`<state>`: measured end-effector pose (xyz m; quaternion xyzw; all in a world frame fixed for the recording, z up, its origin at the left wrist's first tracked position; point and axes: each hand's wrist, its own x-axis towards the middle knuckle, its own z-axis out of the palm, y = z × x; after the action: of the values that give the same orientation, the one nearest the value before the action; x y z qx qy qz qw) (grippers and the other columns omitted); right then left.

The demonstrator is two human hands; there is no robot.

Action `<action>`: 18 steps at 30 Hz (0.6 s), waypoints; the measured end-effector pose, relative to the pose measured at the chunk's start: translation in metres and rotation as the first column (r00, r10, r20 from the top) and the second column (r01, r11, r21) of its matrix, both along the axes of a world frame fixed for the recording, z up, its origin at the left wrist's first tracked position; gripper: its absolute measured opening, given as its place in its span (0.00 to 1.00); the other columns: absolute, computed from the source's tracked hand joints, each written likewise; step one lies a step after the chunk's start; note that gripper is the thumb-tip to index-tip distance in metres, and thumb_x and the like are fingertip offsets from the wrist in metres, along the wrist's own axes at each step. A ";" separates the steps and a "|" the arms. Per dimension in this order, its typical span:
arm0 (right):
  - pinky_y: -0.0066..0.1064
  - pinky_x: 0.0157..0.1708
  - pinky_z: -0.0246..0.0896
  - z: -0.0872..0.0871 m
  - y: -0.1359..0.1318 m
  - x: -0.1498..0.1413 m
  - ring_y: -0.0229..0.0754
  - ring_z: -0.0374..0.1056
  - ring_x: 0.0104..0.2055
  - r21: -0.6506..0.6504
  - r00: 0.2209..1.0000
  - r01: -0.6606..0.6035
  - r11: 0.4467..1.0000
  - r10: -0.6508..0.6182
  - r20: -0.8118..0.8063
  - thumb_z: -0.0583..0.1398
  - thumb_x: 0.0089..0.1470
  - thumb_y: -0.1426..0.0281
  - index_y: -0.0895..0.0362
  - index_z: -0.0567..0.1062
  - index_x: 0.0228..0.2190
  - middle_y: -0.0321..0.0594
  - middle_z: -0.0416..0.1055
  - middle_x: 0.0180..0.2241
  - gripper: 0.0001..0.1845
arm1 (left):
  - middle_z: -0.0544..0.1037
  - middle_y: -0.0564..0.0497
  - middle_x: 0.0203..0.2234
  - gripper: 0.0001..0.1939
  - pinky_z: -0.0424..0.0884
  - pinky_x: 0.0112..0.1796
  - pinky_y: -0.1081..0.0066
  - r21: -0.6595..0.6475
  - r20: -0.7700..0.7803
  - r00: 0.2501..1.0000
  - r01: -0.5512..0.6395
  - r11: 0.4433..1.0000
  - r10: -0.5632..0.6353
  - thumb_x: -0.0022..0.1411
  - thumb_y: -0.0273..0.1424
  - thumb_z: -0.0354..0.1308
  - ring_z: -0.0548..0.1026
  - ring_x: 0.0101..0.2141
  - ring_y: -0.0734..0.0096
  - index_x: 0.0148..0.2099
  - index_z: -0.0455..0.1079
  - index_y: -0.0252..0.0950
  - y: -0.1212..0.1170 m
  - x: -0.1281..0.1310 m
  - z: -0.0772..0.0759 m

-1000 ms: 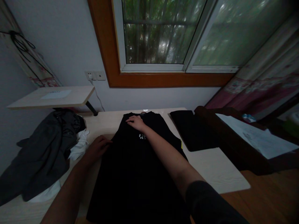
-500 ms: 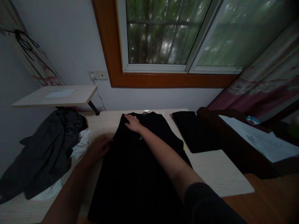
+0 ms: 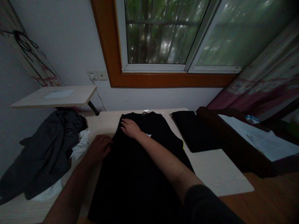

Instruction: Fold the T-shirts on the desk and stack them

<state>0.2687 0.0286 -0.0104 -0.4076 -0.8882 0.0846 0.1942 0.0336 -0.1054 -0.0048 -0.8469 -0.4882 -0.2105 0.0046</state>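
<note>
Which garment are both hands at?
The central black top: right hand on it, left hand at its edge; neither touches the grey garment or smaller black item.

Nothing legible; shirt print (image 3: 149, 135) perhaps letters.

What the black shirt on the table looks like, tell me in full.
The black shirt lies spread flat on the pale table, neckline toward the wall. It looks like smooth, dull cloth; no sleeves show. White print marks the chest beside the right forearm, and a yellow bit shows at the right edge. The right grip, open, rests near the shoulder at picture left; the left grip meets that side's edge. The forearm hides part of it.
</note>
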 end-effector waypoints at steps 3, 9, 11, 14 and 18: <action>0.47 0.72 0.41 -0.004 0.002 0.001 0.50 0.50 0.73 -0.016 0.999 -0.003 1.000 0.003 0.039 0.54 0.69 0.60 0.56 0.68 0.64 0.46 0.58 0.70 0.27 | 0.79 0.47 0.51 0.12 0.67 0.58 0.49 -0.038 0.029 0.996 0.080 0.996 -0.079 0.67 0.30 0.54 0.69 0.57 0.54 0.50 0.75 0.43 0.000 0.001 0.001; 0.50 0.72 0.38 -0.003 0.001 0.001 0.50 0.45 0.74 -0.058 0.997 -0.004 0.998 0.008 0.077 0.53 0.69 0.58 0.53 0.64 0.66 0.44 0.53 0.72 0.29 | 0.81 0.47 0.44 0.11 0.70 0.54 0.53 -0.083 0.059 0.996 0.075 0.994 -0.071 0.70 0.34 0.53 0.73 0.49 0.58 0.48 0.75 0.42 -0.002 0.006 0.007; 0.50 0.72 0.38 -0.002 -0.001 0.002 0.50 0.45 0.75 -0.073 0.997 -0.007 0.997 0.013 0.079 0.53 0.69 0.58 0.53 0.64 0.66 0.43 0.52 0.72 0.29 | 0.80 0.47 0.43 0.11 0.70 0.53 0.54 -0.091 0.051 0.997 0.069 0.993 -0.064 0.70 0.36 0.53 0.74 0.47 0.58 0.47 0.75 0.41 -0.002 0.006 0.008; 0.50 0.72 0.37 -0.001 -0.009 0.008 0.49 0.45 0.75 -0.074 0.996 -0.019 0.997 0.025 0.081 0.53 0.69 0.59 0.52 0.64 0.66 0.43 0.52 0.72 0.29 | 0.80 0.47 0.42 0.11 0.69 0.52 0.53 -0.093 0.047 0.997 0.060 0.994 -0.056 0.70 0.37 0.54 0.73 0.46 0.58 0.48 0.75 0.41 -0.001 0.005 0.006; 0.49 0.73 0.38 -0.001 -0.026 0.023 0.49 0.45 0.75 -0.059 0.996 -0.052 0.997 0.056 0.070 0.54 0.69 0.58 0.54 0.64 0.66 0.44 0.53 0.72 0.29 | 0.80 0.47 0.42 0.11 0.69 0.52 0.54 -0.090 0.044 0.997 0.059 0.994 -0.055 0.71 0.37 0.53 0.73 0.47 0.58 0.48 0.75 0.41 -0.001 0.005 0.004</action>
<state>0.2919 0.0031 -0.0111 -0.3916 -0.9026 0.1005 0.1479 0.0381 -0.1062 -0.0011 -0.8553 -0.4729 -0.2057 -0.0504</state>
